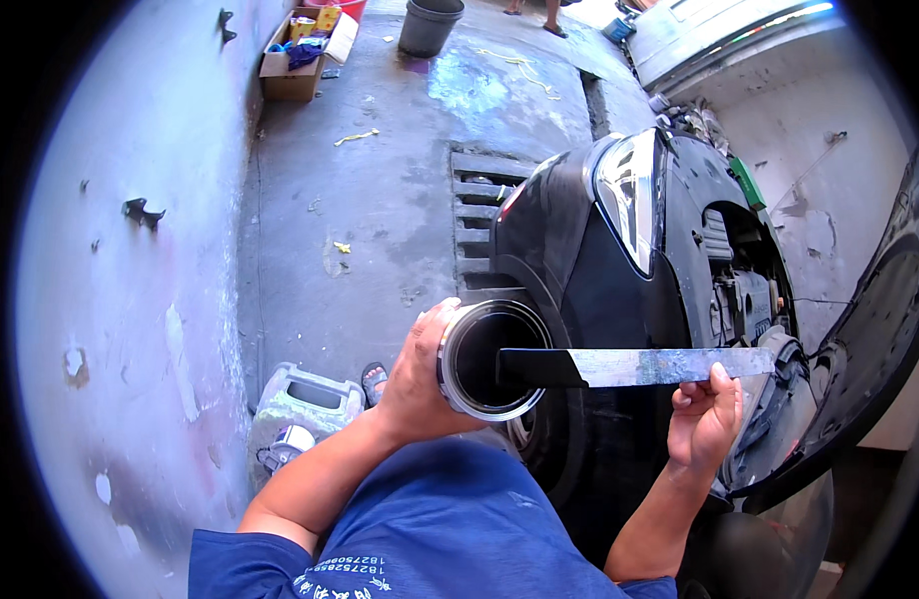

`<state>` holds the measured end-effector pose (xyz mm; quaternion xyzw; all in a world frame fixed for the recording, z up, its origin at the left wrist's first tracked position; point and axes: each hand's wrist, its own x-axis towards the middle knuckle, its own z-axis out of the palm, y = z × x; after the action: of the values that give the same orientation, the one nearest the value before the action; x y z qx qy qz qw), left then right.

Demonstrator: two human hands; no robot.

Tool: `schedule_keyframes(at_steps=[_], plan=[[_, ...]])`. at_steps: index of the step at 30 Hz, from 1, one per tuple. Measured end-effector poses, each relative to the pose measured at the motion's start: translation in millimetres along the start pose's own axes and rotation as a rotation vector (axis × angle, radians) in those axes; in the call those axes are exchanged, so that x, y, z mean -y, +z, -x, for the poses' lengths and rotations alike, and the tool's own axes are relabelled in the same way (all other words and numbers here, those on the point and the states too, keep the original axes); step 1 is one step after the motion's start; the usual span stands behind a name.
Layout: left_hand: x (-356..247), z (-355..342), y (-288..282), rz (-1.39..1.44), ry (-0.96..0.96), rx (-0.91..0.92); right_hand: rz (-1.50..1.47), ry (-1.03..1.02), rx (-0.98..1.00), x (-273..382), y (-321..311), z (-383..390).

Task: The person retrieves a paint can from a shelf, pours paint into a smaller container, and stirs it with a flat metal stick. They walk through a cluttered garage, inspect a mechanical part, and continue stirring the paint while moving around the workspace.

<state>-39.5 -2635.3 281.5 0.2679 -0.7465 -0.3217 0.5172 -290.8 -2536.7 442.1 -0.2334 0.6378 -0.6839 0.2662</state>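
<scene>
My left hand [425,374] is wrapped round an open metal can [459,318] with a dark inside, its mouth turned up toward me. My right hand [709,409] grips the far end of a long, flat metal strip [629,367], pale at that end and coated black at the other, which lies over or inside the can's mouth. Just right of the can is a dark car [599,309] with a clear headlight [624,200], its engine bay [739,290] exposed.
A grey plastic stool [290,399] stands by my sandalled foot. A floor grate [474,215] lies ahead. A cardboard box [290,80] and dark bucket [427,30] sit farther off; another person's legs [549,15] show at the top. A wall [130,329] runs along the left.
</scene>
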Motion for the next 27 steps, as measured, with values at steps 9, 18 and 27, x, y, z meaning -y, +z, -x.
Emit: schedule_keyframes(at_steps=[9,18,27], plan=[[26,-52,14,0.1,-0.044,0.091,0.01,-0.004,-0.082,4,11,-49],[64,-117,57,0.14,-0.041,0.206,-0.028,0.035,-0.119,-6,7,-128],[86,-171,77,0.229,-0.04,0.367,-0.051,0.099,-0.226,-11,4,-159]])
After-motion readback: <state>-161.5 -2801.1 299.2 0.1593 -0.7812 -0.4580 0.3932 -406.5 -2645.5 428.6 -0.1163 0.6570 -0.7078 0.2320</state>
